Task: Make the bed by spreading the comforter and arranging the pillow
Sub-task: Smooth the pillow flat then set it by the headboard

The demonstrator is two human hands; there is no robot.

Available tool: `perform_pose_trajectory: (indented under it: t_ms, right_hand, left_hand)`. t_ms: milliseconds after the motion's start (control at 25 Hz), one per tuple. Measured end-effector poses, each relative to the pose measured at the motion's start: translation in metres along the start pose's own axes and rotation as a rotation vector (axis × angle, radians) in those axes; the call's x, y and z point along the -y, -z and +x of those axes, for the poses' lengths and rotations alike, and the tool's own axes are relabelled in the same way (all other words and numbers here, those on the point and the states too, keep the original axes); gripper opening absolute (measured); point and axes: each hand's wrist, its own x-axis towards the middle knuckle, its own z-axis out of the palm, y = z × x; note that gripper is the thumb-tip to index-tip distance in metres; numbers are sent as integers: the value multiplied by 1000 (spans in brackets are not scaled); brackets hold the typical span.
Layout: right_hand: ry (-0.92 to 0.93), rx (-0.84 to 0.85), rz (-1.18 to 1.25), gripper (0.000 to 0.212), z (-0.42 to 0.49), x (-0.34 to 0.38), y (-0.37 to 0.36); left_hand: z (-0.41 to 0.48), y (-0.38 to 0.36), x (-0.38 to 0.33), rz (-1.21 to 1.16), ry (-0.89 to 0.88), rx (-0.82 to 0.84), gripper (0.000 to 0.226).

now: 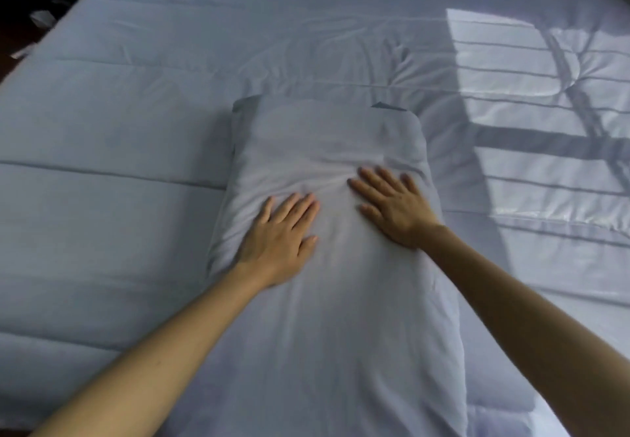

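White and soft, the long rectangular fabric pillow lay lengthwise on the pale blue quilted comforter, which was spread flat across the bed. The left hand rested palm down on the pillow's middle, fingers spread flat and holding nothing. The right hand lay flat just beside it, fingers likewise splayed, creasing the cloth between them. Barred sunlight fell across the comforter to the right
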Motion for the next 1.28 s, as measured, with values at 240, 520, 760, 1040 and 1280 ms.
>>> perform_pose_trajectory:
  t_ms: [240, 520, 760, 1040, 1280]
  right_hand:
    - [-492, -50, 126, 51, 89, -63, 15]
    - [-116, -64, 171, 55, 111, 52, 17]
    - [-719, -52, 283, 54, 76, -42, 13]
    - [-352, -200, 221, 60, -45, 107, 12]
    - [-310, -179, 124, 61, -158, 150, -25]
  left_hand:
    - [150, 13, 43, -34, 75, -13, 64]
    - [185, 37, 109, -49, 597, -14, 58]
    - [63, 23, -14, -240, -46, -59, 75]
    - [-9, 14, 49, -198, 583, -53, 61]
    - [-136, 2, -56, -112, 196, -219, 64]
